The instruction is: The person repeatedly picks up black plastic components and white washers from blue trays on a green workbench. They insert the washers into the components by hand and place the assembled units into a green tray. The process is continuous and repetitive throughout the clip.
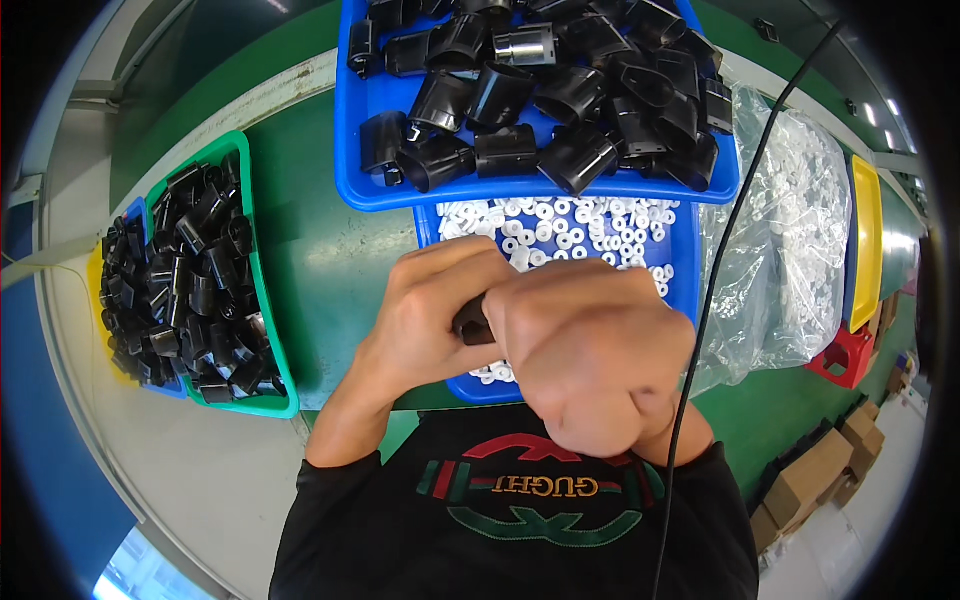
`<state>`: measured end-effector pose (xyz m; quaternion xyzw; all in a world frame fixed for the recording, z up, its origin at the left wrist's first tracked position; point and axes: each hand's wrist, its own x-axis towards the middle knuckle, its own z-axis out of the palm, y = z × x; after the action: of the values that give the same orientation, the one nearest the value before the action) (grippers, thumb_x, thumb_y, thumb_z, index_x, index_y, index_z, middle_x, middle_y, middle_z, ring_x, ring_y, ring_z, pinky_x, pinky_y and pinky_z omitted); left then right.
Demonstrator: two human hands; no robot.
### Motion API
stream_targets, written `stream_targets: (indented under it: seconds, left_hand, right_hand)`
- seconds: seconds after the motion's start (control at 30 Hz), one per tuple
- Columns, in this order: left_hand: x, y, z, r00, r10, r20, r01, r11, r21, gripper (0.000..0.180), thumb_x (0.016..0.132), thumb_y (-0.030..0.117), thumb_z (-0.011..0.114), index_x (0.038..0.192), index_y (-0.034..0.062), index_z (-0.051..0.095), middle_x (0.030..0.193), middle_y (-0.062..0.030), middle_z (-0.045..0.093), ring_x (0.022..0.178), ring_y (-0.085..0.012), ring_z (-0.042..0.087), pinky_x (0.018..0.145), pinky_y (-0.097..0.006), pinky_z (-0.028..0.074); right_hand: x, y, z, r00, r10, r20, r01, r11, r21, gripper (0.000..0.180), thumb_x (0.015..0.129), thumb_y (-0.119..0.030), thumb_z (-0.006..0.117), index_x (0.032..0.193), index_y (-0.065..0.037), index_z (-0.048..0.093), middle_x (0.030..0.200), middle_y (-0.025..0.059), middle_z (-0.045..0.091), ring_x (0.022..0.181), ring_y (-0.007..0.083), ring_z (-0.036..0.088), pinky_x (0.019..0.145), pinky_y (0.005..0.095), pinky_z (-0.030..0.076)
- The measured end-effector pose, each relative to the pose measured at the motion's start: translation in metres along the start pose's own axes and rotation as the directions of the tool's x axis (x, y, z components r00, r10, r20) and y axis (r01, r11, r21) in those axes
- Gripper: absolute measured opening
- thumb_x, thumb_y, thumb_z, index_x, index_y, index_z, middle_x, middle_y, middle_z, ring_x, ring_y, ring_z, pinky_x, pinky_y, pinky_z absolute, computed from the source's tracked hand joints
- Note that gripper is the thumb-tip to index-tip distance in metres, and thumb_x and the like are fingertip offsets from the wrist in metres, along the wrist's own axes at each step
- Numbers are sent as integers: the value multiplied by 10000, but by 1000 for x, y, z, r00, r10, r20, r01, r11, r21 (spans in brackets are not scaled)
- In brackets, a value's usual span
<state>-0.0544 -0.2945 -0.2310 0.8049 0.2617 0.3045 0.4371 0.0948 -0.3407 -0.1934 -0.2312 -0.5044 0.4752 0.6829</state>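
My left hand [430,305] is closed around a dark plastic part [472,322], of which only a small piece shows between the two hands. Pressed up beside it, my right hand [590,345] is curled into a fist, its back facing up. Whatever its fingers grip is hidden behind the knuckles. Both hands are over a blue tray [684,290] of small white rings [565,240]. Just beyond, a second blue tray [530,196] overlaps its far edge and is heaped with black, hollow plastic housings [500,95].
At left, a green tray [285,400] holds more black parts, beside a blue tray [135,215] of similar pieces. A clear plastic bag [780,250] of white pieces lies right. A black cable [735,215] hangs across the view. Cardboard boxes [815,470] are at lower right.
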Motion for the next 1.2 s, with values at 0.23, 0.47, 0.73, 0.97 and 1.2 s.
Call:
stream_targets:
  seconds: [0.23, 0.47, 0.73, 0.97, 1.2]
  left_hand:
    - [6, 10, -15, 999, -52, -16, 53, 997, 52, 243, 562, -10, 770, 746, 55, 625, 650, -52, 531, 561, -209, 526, 493, -305, 383]
    - [8, 27, -20, 986, -71, -151, 102, 974, 202, 237, 599, 2, 803, 738, 66, 623, 650, -47, 562, 552, -191, 549, 500, -282, 405]
    - [30, 40, -43, 984, -107, -142, 146, 940, 307, 231, 776, 200, 734, 907, 27, 655, 760, -83, 611, 663, -193, 596, 593, -305, 455]
    - [111, -11, -99, 774, -131, -619, 505, 717, 480, 504, 949, 411, 586, 1188, -33, 572, 1059, -221, 638, 1003, -364, 614, 891, -406, 468]
    - [158, -178, -173, 762, -292, -578, 645, 415, 641, 560, 867, 434, 657, 1219, 7, 574, 1131, -278, 618, 1073, -437, 587, 952, -469, 465]
  right_hand:
    - [6, -56, -27, 978, -79, -193, 125, 964, 236, 232, 898, -45, 565, 700, -132, 482, 562, -29, 448, 478, 78, 385, 439, 246, 223]
    - [-9, -52, -73, 961, 273, 39, -249, 922, -297, 138, 748, 31, 515, 710, -75, 595, 643, 56, 594, 485, 142, 477, 427, 290, 340]
    - [-22, -15, -60, 918, 358, 171, 42, 343, -938, 137, 720, -49, 629, 849, -56, 585, 715, 64, 577, 578, 263, 615, 498, 380, 483]
    - [-42, 13, -55, 953, 243, 181, 151, 139, -979, 192, 744, -126, 671, 912, -69, 599, 722, 48, 539, 515, 197, 610, 447, 328, 481]
    - [-48, 25, -64, 948, 225, 226, 208, 101, -973, 120, 750, -128, 664, 849, -76, 620, 794, 45, 535, 491, 151, 604, 429, 290, 487]
